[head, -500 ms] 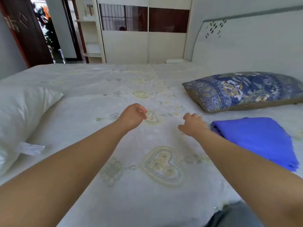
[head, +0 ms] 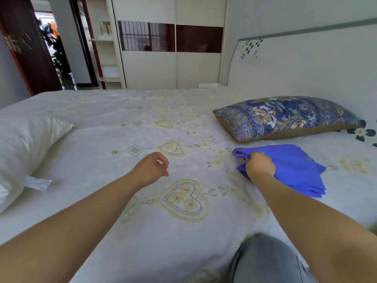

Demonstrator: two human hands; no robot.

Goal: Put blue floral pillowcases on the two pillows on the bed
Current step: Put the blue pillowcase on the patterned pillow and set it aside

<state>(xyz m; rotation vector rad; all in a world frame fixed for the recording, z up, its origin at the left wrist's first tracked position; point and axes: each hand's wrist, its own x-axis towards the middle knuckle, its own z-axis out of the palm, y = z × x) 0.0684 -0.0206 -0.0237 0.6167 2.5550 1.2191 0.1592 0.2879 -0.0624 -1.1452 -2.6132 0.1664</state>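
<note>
Your right hand (head: 260, 166) is on the near-left corner of the folded blue cloth (head: 291, 166), fingers curled into the fabric and gripping it. The cloth lies flat on the bed (head: 142, 231), just in front of the floral-cased pillow (head: 285, 117) by the headboard (head: 306, 68). Your left hand (head: 152, 167) hovers over the bedspread mid-bed, fingers loosely curled, holding nothing. The bare white pillow (head: 24, 150) sits at the left edge, well apart from both hands. Your knee (head: 265, 260) rests on the near edge.
</note>
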